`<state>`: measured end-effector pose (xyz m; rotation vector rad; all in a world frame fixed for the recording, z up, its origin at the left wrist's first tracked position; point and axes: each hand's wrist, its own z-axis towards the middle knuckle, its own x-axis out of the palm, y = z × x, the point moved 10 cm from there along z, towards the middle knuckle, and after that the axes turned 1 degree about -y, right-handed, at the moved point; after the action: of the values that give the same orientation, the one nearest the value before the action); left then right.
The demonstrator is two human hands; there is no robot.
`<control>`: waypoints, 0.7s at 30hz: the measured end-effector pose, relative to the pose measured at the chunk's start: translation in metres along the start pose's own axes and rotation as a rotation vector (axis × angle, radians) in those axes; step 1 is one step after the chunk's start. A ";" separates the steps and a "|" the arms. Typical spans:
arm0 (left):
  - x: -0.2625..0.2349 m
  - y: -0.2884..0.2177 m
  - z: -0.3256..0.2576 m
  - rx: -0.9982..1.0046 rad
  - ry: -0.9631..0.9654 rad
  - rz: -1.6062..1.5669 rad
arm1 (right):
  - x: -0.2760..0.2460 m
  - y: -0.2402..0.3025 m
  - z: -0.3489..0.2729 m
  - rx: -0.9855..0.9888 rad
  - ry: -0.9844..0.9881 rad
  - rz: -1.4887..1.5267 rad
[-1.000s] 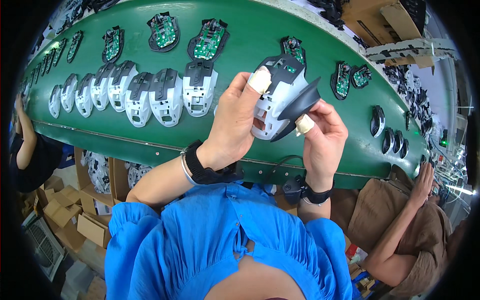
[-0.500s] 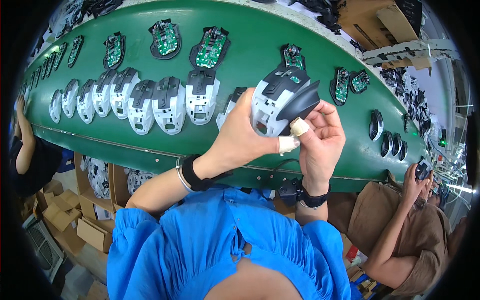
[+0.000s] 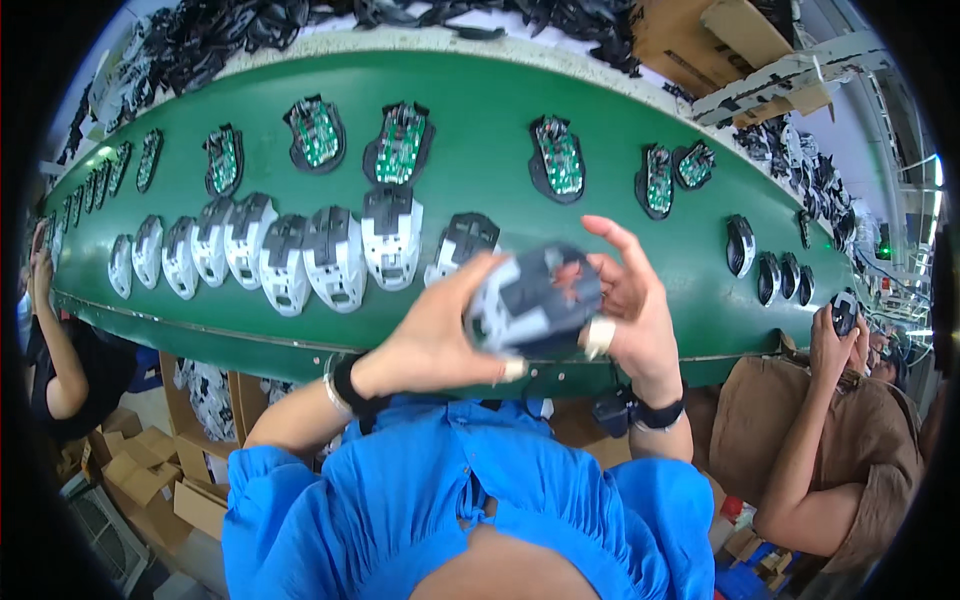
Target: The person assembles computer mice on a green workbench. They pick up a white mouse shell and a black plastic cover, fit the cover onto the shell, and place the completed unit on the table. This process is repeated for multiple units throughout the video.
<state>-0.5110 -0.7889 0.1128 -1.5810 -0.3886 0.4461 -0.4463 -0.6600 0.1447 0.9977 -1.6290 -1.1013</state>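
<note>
A computer mouse shell [image 3: 530,310], pale grey with black panels and blurred by motion, is held over the near edge of the green table [image 3: 480,130]. My left hand [image 3: 430,335] wraps its left end, the thumb along the near side. At its right end is my right hand [image 3: 640,325], index finger stretched away while the thumb and other fingers rest against the shell's edge. Both thumbs have pale tape on them. Just beyond my left hand lies another grey-and-black mouse shell [image 3: 466,243]. What the shell's underside looks like is hidden.
Several similar shells [image 3: 333,258] stand in a row to the left. Farther back lie mouse bases with green circuit boards [image 3: 558,160]. Black parts [image 3: 230,45] pile beyond the far rim. Co-workers sit at both sides; the right one's hands [image 3: 835,340] hold a dark mouse.
My hands have come nearer with the shell and tilted it. The black side piece no longer stands out from it. My right index finger has stretched out, and the view has shifted.
</note>
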 end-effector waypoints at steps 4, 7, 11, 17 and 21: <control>0.020 -0.025 -0.021 -0.008 0.158 -0.075 | 0.045 0.009 -0.017 -0.053 0.276 -0.414; 0.014 -0.048 -0.039 0.160 0.125 0.168 | 0.066 0.034 -0.031 -0.263 0.276 -0.583; 0.018 -0.055 -0.035 0.185 0.101 0.111 | 0.065 0.039 -0.030 -0.285 0.289 -0.569; 0.014 0.007 0.015 -0.133 0.167 -0.660 | 0.044 0.093 -0.016 -0.792 -0.058 -1.018; 0.022 0.000 0.013 -0.268 0.234 -1.245 | 0.116 0.064 -0.011 -0.874 0.506 -1.356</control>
<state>-0.4983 -0.7666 0.1109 -1.3182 -1.1595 -0.7624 -0.4748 -0.7538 0.2349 1.5357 0.2044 -1.9070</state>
